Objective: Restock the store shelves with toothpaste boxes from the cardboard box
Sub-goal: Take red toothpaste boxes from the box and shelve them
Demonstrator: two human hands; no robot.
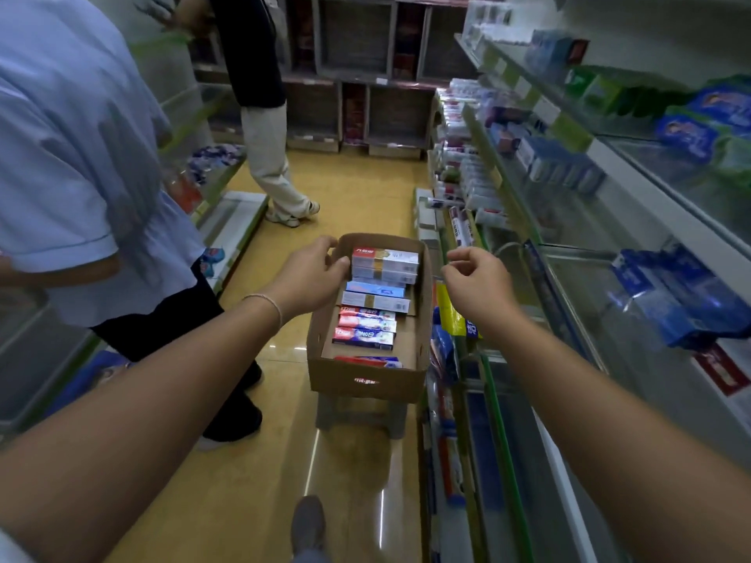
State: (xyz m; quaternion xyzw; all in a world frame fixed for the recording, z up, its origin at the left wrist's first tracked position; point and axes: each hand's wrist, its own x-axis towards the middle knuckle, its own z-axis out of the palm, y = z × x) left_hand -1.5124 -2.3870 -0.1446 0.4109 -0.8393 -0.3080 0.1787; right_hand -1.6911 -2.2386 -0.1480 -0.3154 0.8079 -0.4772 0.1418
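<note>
The cardboard box (367, 375) sits on a low stool in the aisle, toothpaste boxes (384, 260) lying crosswise inside, long axes left to right. The left hand (313, 276) is nearer, fingers curled at the far-left end of the top carton, seemingly touching it, though blur leaves the grip uncertain. The right hand (475, 284) hovers loosely curled and empty, beside the shelves (569, 253).

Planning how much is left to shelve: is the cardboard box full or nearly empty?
Partly full: the cardboard box holds several toothpaste boxes, with bare floor showing between them.
</note>
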